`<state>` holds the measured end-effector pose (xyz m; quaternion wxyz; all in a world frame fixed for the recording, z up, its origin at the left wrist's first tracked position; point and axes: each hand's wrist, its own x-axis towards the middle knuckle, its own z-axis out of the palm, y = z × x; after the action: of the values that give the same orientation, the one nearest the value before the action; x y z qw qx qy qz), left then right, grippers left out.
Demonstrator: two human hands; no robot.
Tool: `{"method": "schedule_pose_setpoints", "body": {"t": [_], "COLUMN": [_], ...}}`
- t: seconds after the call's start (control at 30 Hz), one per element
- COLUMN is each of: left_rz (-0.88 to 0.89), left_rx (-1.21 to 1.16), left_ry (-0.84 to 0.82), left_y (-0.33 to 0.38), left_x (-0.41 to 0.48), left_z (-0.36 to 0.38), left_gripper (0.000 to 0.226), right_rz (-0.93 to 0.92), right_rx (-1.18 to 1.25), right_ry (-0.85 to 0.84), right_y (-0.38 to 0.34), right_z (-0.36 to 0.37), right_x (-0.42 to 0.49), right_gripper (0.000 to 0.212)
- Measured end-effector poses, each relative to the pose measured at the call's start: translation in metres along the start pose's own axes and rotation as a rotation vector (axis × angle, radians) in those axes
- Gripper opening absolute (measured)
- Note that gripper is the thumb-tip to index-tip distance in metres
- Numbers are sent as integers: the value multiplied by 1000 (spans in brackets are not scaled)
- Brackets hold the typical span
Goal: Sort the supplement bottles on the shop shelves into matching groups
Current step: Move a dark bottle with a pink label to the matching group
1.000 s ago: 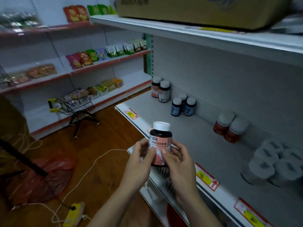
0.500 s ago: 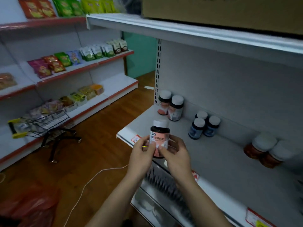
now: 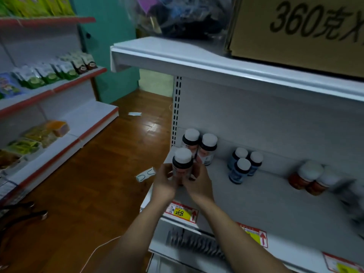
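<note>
We hold the pink-labelled bottle [image 3: 182, 165] upright between both hands: left hand [image 3: 164, 184] wraps its left side, right hand [image 3: 198, 184] its right and back. Its white cap clears our fingers. It sits over the left end of the shelf [image 3: 256, 203], just in front of two matching bottles [image 3: 199, 146]. Blue bottles [image 3: 244, 164] stand further right.

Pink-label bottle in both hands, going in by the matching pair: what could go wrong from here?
1. The held bottle sits right in front of the matching pair; pushing it in could knock them over.
2. It is near the shelf's left end, so set down short it might tip off.
3. The right hand hides the shelf spot beneath it.
</note>
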<state>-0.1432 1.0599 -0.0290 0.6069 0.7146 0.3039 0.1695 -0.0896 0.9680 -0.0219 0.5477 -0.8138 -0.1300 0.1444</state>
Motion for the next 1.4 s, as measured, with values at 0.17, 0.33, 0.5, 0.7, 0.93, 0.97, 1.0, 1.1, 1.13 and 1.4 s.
{"method": "schedule_pose_setpoints", "body": {"t": [0.17,0.33,0.5,0.7,0.93,0.97,1.0,1.1,1.13,1.4], "left_rz": [5,-6,1,176,397,431,465,574,608,711], "left_rx": [77,78,68,39,65,77,88,127,134,109], "left_ry": [-56,-120,-29,-244,-649,-700,-750,-879,-915,-1202], "left_y": [1,5,6,49,92,95,96,96,96,101], "left_x": [32,41,8,-69,-195,-218,-241,-312,-335,-480], "left_z": [11,9,-5,17,125,144,164,223,241,347], "left_gripper": [36,59,60,35,35,35,35,33,35,36], "right_rz": [-10,36,88,21,-47,-44,-39,-25,-11,91], "right_rx": [48,96,191,255,303,304,310,309,281,182], "right_ry": [7,-34,-3,97,356,419,478,652,704,993], "right_y": [-6,-24,-27,-2,44,53,61,89,97,129], "right_z": [0,-9,-34,-88,-231,-253,-274,-334,-352,-449], "right_x": [11,15,-25,-88,-213,-235,-259,-328,-351,-486], "right_gripper": [56,63,61,50,42,41,41,40,41,43]}}
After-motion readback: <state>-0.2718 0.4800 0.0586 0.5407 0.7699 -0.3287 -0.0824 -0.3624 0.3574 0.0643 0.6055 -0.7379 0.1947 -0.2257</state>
